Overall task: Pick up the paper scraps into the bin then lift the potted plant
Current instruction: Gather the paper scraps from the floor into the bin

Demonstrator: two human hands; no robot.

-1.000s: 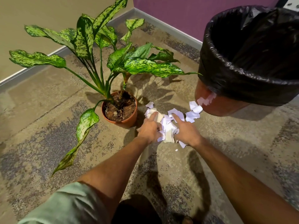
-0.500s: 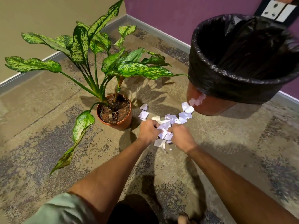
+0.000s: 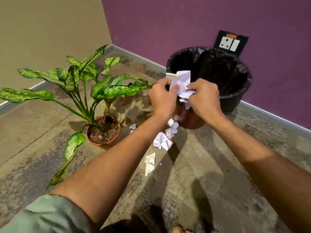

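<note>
My left hand (image 3: 162, 96) and my right hand (image 3: 204, 96) grip a bunch of white paper scraps (image 3: 182, 84) between them, held up at the near rim of the bin (image 3: 235, 91), a brown bin lined with a black bag. Several more paper scraps (image 3: 162, 142) lie on the floor below my hands, between the bin and the potted plant (image 3: 104, 130). The plant has long speckled green leaves and stands in a terracotta pot to the left.
The bin stands against a purple wall with a socket plate (image 3: 229, 43) just above it. A beige wall runs along the left behind the plant. Mottled carpet (image 3: 202, 165) covers the floor.
Both hands closed on a bunch of scraps on the floor and lifted it up to the bin's rim. Some scraps stayed on the floor. The view has pulled back and up.
</note>
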